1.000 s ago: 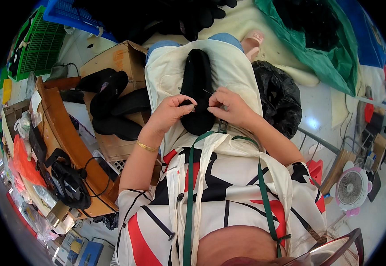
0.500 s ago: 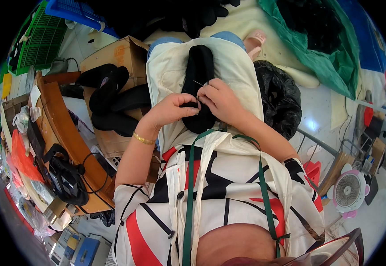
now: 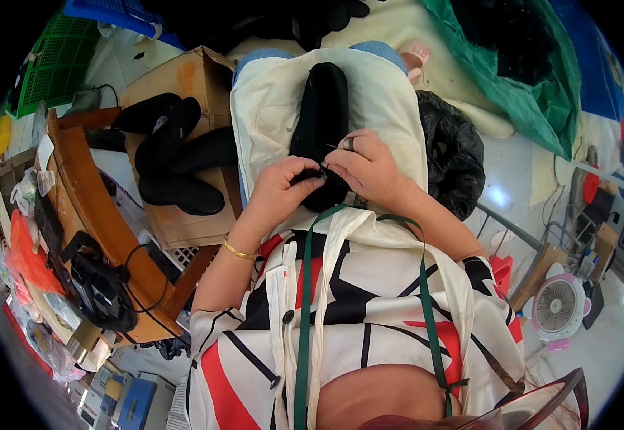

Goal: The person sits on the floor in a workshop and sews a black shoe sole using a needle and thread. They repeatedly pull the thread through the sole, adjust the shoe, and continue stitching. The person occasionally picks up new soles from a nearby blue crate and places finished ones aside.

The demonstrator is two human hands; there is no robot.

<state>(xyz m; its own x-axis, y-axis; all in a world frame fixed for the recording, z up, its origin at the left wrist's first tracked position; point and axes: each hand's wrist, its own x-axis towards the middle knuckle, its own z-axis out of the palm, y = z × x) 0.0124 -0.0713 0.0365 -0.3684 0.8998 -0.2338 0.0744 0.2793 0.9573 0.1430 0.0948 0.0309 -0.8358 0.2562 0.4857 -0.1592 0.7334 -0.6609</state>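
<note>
A long black fabric shoe lies lengthwise on my apron-covered lap. My left hand is closed, thumb and index finger pinching a bit of the shoe's black edge near its close end. Against that same spot, the fingertips of my right hand are pressed together. From them a thin needle sticks out to the left. A metal band sits on one finger of the right hand. The exact place where the fingertips meet is tiny and partly hidden by them.
Several more black shoes rest on a cardboard box to my left, beside a wooden table. A black plastic bag stands to my right. Beyond it is a green sack of black items. A small fan stands at right.
My left hand has dipped slightly and drawn closer to the right fingertips. The right hand has shifted a little right and down. The shoe's near part has tilted slightly.
</note>
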